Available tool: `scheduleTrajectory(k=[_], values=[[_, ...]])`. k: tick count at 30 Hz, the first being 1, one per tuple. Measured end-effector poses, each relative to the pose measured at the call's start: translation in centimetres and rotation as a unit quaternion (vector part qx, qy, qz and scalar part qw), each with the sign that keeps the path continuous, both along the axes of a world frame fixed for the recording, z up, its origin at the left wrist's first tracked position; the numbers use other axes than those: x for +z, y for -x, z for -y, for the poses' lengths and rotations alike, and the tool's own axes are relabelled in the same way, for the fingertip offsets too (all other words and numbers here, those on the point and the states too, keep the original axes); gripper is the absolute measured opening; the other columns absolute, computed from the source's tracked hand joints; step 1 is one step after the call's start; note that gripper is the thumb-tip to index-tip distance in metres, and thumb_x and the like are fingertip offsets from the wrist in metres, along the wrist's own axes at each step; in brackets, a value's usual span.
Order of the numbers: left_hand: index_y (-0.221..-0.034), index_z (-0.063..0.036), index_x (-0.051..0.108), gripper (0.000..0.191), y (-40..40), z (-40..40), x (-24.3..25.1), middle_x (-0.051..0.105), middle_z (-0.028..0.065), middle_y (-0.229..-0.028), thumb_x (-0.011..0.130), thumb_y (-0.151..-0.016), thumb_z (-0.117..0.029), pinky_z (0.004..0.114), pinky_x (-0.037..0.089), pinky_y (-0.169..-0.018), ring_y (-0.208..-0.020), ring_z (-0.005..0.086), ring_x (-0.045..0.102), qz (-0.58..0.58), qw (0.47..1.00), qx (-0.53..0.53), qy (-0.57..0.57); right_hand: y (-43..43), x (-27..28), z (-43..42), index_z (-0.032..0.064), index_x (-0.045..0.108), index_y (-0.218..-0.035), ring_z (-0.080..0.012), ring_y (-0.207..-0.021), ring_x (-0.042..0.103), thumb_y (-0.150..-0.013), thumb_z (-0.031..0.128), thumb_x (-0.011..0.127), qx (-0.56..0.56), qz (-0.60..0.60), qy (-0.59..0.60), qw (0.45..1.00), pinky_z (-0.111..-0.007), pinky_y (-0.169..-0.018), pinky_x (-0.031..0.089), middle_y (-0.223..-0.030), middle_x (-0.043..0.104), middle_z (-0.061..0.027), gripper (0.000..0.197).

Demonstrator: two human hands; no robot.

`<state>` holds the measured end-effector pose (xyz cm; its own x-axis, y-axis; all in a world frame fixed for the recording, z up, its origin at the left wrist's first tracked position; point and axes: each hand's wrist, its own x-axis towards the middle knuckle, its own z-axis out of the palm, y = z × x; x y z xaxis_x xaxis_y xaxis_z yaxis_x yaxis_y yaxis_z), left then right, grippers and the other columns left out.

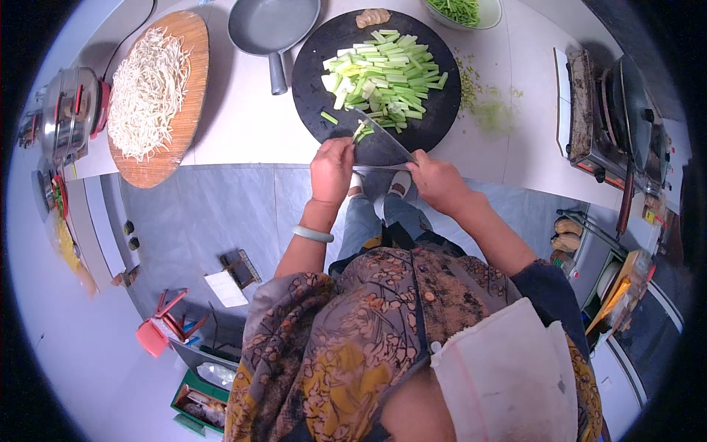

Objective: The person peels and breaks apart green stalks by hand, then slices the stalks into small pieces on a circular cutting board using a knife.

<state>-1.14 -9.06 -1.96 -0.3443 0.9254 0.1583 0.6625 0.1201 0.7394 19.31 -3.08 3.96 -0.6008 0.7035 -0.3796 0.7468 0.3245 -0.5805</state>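
A round black cutting board (315, 72) lies at the counter's front edge. Cut pale-green stalks, seemingly celery (395, 72), are heaped on it, with sliced ginger-like pieces (373, 18) at the far rim. My right hand (442, 179) grips the handle of a kitchen knife (386, 135), whose blade slants up and left across the board's near part. At the near left rim, my left hand (331, 168) has its fingertips pinched on a thin celery piece (358, 131), close beside the blade. A loose cut piece (329, 117) lies to the left.
Left on the counter, a wooden board (193, 110) bears noodles (146, 96) and overhangs the front edge. A grey frying pan (270, 27) sits behind. Chopped greens fill a bowl (489, 14) at back right; green scraps (472, 83) lie nearby. A gas stove (594, 121) stands far right.
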Motion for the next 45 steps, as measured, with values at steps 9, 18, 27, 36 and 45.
scheduleTrajectory(k=[9,18,27,36,45], values=[[-0.094,-0.0002,0.061,0.018,0.1,2.7,-0.1,0.062,0.0100,-0.081,0.066,-0.079,-0.008,0.029,0.050,-0.060,-0.065,0.0188,0.061,0.091,0.991,0.100,0.001,-0.2,0.5,1.0,0.0021,0.047,-0.090,-0.0439,-0.068,0.056,-0.089,0.020,0.050,0.050,0.006,0.006,0.999,-0.051,-0.060,0.045,-0.070,0.058,-0.0224,0.018],[-0.091,-0.0013,0.059,0.016,-0.5,2.2,-0.5,0.058,0.0109,-0.080,0.065,-0.076,0.000,0.030,0.048,-0.058,-0.063,0.0192,0.058,0.053,0.997,0.031,0.035,0.9,1.1,0.5,-0.0019,0.047,-0.090,-0.0391,-0.069,0.062,-0.082,0.008,0.049,0.110,0.048,0.010,0.993,-0.048,-0.061,0.049,-0.072,0.062,-0.0217,0.013],[-0.087,-0.0026,0.062,0.012,-0.4,1.7,-0.6,0.060,0.0104,-0.077,0.064,-0.076,0.000,0.029,0.049,-0.057,-0.060,0.0182,0.059,0.010,0.999,0.033,0.029,1.4,0.4,-0.6,-0.0016,0.046,-0.089,-0.0400,-0.065,0.059,-0.089,0.018,0.049,0.096,0.017,0.024,0.995,-0.049,-0.057,0.046,-0.067,0.059,-0.0221,0.020],[-0.092,-0.0049,0.060,0.018,-0.5,-0.8,0.1,0.060,0.0125,-0.087,0.058,-0.076,0.003,0.035,0.049,-0.068,-0.075,0.0291,0.059,0.004,1.000,0.029,-0.005,-0.3,1.0,-1.6,0.0036,0.046,-0.090,-0.0443,-0.070,0.056,-0.090,0.025,0.048,0.018,-0.007,0.046,0.999,-0.052,-0.062,0.044,-0.070,0.058,-0.0227,0.021],[-0.096,-0.0027,0.059,0.018,-1.0,-1.2,0.7,0.056,0.0154,-0.100,0.057,-0.078,0.000,0.034,0.047,-0.080,-0.090,0.0307,0.056,0.012,0.997,0.078,-0.015,-4.8,1.3,-0.8,0.0036,0.048,-0.092,-0.0443,-0.067,0.055,-0.090,0.021,0.048,-0.088,-0.081,-0.013,0.993,-0.052,-0.058,0.042,-0.068,0.056,-0.0235,0.018]])
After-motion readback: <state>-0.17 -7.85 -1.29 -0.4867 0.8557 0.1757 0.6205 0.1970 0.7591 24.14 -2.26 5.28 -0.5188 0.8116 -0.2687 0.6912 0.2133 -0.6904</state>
